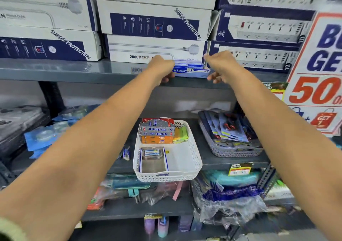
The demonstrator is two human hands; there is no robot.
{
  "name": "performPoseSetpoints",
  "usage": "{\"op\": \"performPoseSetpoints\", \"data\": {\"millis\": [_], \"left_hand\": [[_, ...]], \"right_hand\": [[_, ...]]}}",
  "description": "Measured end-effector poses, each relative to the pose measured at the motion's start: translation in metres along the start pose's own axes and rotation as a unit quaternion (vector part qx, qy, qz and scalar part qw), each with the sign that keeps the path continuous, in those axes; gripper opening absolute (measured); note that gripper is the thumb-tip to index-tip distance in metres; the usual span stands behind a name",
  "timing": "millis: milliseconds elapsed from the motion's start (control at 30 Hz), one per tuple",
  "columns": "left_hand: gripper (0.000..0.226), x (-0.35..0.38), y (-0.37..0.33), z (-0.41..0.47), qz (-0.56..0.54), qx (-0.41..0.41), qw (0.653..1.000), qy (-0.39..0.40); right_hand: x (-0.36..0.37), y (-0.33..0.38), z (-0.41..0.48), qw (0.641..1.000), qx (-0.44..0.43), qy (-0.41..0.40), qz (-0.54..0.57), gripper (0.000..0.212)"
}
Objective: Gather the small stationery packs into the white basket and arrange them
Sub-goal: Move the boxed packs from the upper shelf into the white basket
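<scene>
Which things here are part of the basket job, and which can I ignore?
Job:
blue Kangaro packs, between left hand and right hand
white basket
silver and orange packs and blister pack in it

Ignore:
surge protector boxes
grey basket
promo sign

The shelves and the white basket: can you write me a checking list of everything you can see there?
surface: grey metal shelves, several tiers.
job's things: white basket on middle shelf, holding Saltek packs, an orange pack and a clear case; blue Kangaro packs on upper shelf edge.
clutter: grey basket of carded items, loose plastic bags below.
grippers: left hand and right hand flank the Kangaro packs; grip unclear.
cables: nothing seen loose.
surroundings: power-strip boxes, sale sign.
</scene>
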State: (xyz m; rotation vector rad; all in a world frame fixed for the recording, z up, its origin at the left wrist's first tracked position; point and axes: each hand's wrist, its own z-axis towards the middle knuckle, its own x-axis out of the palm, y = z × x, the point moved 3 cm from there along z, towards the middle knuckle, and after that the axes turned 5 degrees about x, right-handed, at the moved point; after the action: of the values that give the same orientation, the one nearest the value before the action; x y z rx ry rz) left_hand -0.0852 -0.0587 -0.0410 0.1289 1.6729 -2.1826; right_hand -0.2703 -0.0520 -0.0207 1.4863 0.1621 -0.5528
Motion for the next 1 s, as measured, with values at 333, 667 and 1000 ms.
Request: {"op": "performPoseSetpoints", "data": {"millis": [333,667,1000], "left_hand": [[0.02,0.005,0.005,0.007,0.036,-0.022,0.999,-0.008],[0.022,0.001,0.002,-0.004,0.007,-0.016,1.0,-0.005],[0.011,-0.003,-0.011,-0.044,0.01,0.03,0.999,-0.025]], "right_hand": [[0.012,-0.016,0.023,0.999,0.02,0.004,0.039,0.013],[0.008,-0.02,0.012,0.995,0.022,-0.006,0.101,0.01],[-0.011,-0.026,-0.022,0.99,0.013,-0.024,0.136,0.01]]}}
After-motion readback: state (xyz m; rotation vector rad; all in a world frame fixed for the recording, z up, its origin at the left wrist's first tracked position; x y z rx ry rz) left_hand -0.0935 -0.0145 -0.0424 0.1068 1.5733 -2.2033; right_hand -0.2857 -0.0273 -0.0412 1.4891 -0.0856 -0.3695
